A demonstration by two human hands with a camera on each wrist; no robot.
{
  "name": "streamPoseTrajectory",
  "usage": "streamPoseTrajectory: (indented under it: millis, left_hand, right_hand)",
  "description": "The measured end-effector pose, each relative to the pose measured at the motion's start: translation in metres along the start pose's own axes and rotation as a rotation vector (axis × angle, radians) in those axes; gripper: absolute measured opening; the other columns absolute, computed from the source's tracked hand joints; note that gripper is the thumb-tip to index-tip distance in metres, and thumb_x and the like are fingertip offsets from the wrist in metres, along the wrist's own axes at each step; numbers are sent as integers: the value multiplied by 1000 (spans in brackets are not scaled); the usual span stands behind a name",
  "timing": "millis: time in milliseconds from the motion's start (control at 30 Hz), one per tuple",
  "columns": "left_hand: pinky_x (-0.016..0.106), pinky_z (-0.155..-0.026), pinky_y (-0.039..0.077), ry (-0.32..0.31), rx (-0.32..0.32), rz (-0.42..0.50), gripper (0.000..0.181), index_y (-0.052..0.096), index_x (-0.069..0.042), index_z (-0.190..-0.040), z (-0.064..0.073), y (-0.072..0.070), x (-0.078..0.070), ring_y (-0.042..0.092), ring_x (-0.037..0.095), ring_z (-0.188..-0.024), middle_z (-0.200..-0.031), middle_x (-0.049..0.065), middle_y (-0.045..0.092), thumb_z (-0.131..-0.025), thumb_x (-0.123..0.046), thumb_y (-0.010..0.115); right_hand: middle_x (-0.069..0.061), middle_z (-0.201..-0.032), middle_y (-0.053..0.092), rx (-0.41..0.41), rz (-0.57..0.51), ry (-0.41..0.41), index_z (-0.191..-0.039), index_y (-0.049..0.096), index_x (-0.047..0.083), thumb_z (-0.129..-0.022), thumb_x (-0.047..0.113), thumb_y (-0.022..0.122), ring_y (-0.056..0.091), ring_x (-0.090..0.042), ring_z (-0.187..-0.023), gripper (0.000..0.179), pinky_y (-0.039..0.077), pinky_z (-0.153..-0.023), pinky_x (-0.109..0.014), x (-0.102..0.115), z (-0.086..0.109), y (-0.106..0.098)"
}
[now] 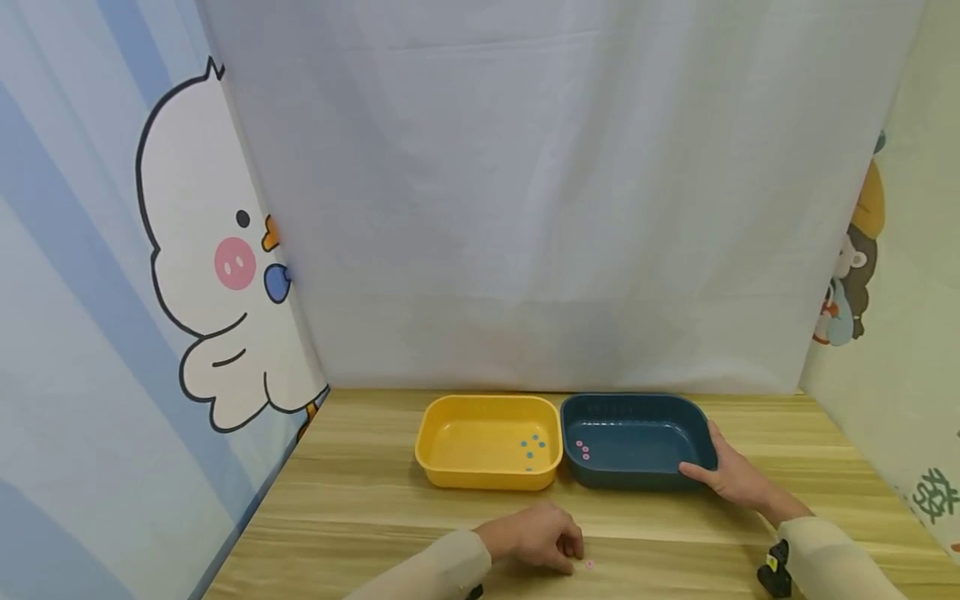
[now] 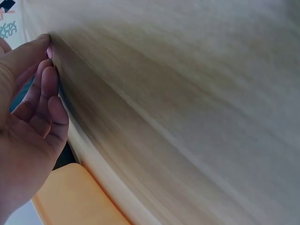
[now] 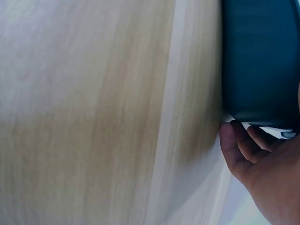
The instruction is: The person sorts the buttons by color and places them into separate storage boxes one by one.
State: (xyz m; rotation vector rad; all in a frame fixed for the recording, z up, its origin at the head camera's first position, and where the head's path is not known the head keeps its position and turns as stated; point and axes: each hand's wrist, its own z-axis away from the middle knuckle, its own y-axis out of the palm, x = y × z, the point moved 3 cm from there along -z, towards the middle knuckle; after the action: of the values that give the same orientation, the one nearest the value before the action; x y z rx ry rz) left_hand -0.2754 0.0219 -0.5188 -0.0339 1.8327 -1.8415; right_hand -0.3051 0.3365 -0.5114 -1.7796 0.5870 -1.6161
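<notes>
My left hand (image 1: 534, 536) is low over the wooden table, fingers bent and thumb apart from them. Just right of its fingertips lies a small round pink button-like piece (image 1: 590, 564). In the left wrist view, a bit of pink shows between the thumb and fingers (image 2: 49, 77). My right hand (image 1: 738, 475) grips the right end of a dark blue plastic basin (image 1: 641, 481), with its thumb at the front corner rim and its fingers along the end wall. Several matching pink pieces (image 1: 586, 449) lie at the left inside this basin.
A yellow basin (image 1: 487, 481) stands directly left of the blue one, with several small blue pieces (image 1: 530, 455) at its right side. The wooden table (image 1: 345, 517) meets a pale curtain (image 1: 525, 208) behind the basins. Printed cloths hang on both sides.
</notes>
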Motion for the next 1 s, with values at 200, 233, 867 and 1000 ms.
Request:
streamPoseTrajectory:
  millis: [200, 233, 867, 1000]
  left_hand:
    - [3, -63, 38, 1, 8, 11, 7, 72, -16, -87, 0, -1, -1, 47, -12, -67, -75, -16, 60, -81, -18, 76]
    - [3, -63, 38, -1, 10, 12, 7, 72, -16, -87, 0, -1, 0, 47, -12, -67, -75, -16, 60, -82, -18, 75]
    - [6, -60, 40, -56, 19, 68, 4, 72, -14, -83, 1, 2, 8, 48, -10, -64, -72, -17, 58, -83, -18, 74]
    - [6, -60, 39, -48, 5, 65, 4, 71, -15, -82, 2, 2, 8, 47, -11, -63, -71, -17, 57, -83, -17, 74]
  right_hand:
    - [-45, -143, 1, -5, 5, -5, -142, -10, -15, -88, 34, 66, 11, -61, -127, 105, 15, -99, -69, -1, 0, 0]
    - [-45, -143, 1, -7, 4, -10, -142, -10, -15, -88, 34, 66, 11, -62, -127, 105, 16, -99, -69, 0, 0, 0]
    - [-45, -143, 3, -8, 2, 9, -143, -11, -14, -89, 34, 65, 13, -62, -127, 105, 18, -98, -68, -4, 0, 1]
    - [-46, -142, 3, -8, -2, 4, -142, -11, -14, -89, 32, 66, 12, -62, -126, 104, 18, -98, -68, -3, -1, 1]
